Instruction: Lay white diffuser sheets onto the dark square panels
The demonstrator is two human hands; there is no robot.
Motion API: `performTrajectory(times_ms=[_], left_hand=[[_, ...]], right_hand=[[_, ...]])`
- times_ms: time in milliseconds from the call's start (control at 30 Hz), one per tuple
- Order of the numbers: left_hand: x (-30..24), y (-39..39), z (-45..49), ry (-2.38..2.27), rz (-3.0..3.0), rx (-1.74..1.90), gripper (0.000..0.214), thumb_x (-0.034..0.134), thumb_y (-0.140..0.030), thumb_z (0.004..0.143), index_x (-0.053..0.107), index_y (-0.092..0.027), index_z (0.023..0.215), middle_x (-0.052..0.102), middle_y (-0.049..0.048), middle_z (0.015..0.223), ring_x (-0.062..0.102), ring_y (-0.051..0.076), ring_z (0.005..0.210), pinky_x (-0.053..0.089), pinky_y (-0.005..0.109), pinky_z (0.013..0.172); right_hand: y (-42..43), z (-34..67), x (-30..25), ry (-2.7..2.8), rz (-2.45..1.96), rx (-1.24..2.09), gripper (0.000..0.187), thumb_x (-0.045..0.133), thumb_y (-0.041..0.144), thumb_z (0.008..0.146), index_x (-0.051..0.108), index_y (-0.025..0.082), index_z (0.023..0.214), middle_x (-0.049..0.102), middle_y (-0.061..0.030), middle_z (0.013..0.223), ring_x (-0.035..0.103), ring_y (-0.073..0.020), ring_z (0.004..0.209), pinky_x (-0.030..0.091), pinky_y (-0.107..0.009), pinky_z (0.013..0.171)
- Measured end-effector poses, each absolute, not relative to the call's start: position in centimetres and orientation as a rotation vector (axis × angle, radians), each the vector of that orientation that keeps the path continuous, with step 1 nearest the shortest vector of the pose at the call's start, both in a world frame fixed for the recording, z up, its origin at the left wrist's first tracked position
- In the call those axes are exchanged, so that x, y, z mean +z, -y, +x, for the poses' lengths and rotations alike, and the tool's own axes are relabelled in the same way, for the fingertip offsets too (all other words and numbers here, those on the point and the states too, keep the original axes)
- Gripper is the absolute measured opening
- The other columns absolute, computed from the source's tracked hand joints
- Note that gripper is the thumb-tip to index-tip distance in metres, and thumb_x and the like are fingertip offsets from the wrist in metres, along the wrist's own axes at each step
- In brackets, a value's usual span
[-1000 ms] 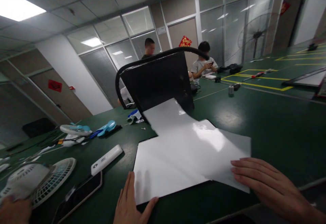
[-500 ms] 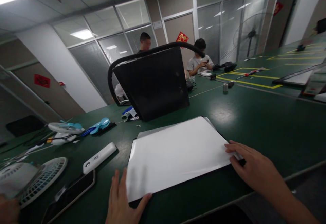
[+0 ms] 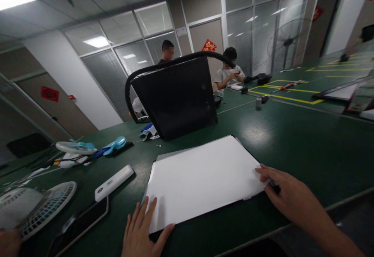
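A stack of white sheets lies flat on the green table, over a dark board whose edge shows underneath. My left hand rests flat at the stack's near left corner, fingers stretched out, thumb along the near edge. My right hand lies at the right corner, fingers extended over the sheet edge and a dark corner. Neither hand grips anything.
A black bag with a curved handle stands behind the sheets. A white device, a phone and a white fan lie at the left, blue fan parts beyond. Two people sit at the far end. Another person's hand shows bottom left.
A second ago the sheets were splayed apart, one reaching the bag. Now they lie squared in one stack, with both hands at its near corners.
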State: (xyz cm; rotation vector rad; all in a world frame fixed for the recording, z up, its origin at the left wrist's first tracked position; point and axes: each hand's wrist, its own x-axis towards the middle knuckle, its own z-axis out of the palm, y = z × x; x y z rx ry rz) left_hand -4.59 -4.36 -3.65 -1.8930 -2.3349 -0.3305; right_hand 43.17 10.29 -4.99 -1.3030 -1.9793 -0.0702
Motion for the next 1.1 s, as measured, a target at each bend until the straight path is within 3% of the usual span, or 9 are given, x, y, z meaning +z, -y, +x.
performTrajectory(times_ms=[233,367,467,567,767,933,1100], left_hand=[[-3.4,4.5,-4.5,2.364,-1.916,-0.352,0.076,0.06,-0.07,0.094,0.06,-0.026,0.156,0.05,0.0092,0.169,0.038,0.04,0.16,0.029,0.07,0.131],[-2.8,4.6,-4.1,2.371,-1.909,-0.417,0.071,0.062,-0.07,0.092,0.066,-0.028,0.149,0.057,0.0079,0.164,0.043,0.04,0.158,0.029,0.07,0.131],[-2.3,4.6,-3.7,2.406,-1.875,-0.464,0.07,0.065,-0.069,0.09,0.068,-0.029,0.147,0.06,0.0081,0.163,0.05,0.039,0.155,0.033,0.069,0.13],[-1.9,4.6,-3.5,2.426,-1.854,-0.5,0.067,0.066,-0.067,0.089,0.069,-0.031,0.145,0.061,0.0077,0.162,0.053,0.038,0.152,0.038,0.067,0.128],[-2.1,4.6,-3.5,2.412,-1.881,-0.5,0.068,0.064,-0.066,0.091,0.067,-0.03,0.149,0.059,0.0069,0.164,0.05,0.038,0.155,0.038,0.065,0.129],[-2.4,4.9,-3.7,2.381,-1.888,-0.544,0.065,0.065,-0.066,0.091,0.07,-0.03,0.145,0.061,0.0074,0.161,0.053,0.038,0.153,0.043,0.064,0.126],[-2.2,5.0,-3.5,2.352,-1.875,-0.584,0.062,0.067,-0.065,0.09,0.071,-0.033,0.143,0.065,0.0066,0.158,0.059,0.038,0.147,0.047,0.062,0.124]], right_hand=[[-10.4,43.4,-4.9,1.912,-1.346,-0.034,0.029,0.042,0.033,0.098,0.068,0.026,0.11,0.075,-0.0035,0.127,0.073,-0.0248,0.118,0.066,-0.043,0.094],[-10.6,43.5,-4.6,1.87,-1.369,-0.034,0.029,0.043,0.037,0.099,0.068,0.025,0.109,0.071,-0.0051,0.138,0.071,-0.0291,0.123,0.065,-0.048,0.098],[-10.7,43.4,-4.4,1.865,-1.357,-0.041,0.034,0.044,0.043,0.102,0.069,0.026,0.118,0.065,-0.0046,0.147,0.067,-0.0308,0.129,0.059,-0.054,0.11],[-10.6,43.2,-4.3,1.864,-1.347,-0.049,0.039,0.044,0.044,0.105,0.067,0.026,0.131,0.062,-0.005,0.151,0.067,-0.0297,0.13,0.058,-0.055,0.111],[-10.2,43.2,-4.2,1.936,-1.267,-0.079,0.035,0.043,0.037,0.104,0.07,0.029,0.123,0.066,-0.0017,0.145,0.065,-0.0289,0.132,0.059,-0.058,0.11],[-9.8,43.0,-4.0,1.983,-1.225,-0.087,0.033,0.045,0.038,0.105,0.073,0.029,0.118,0.076,-0.0009,0.124,0.074,-0.0258,0.115,0.065,-0.053,0.099],[-9.7,42.9,-3.9,1.958,-1.236,-0.102,0.034,0.045,0.041,0.106,0.075,0.027,0.114,0.077,-0.003,0.12,0.074,-0.0265,0.11,0.065,-0.053,0.097]])
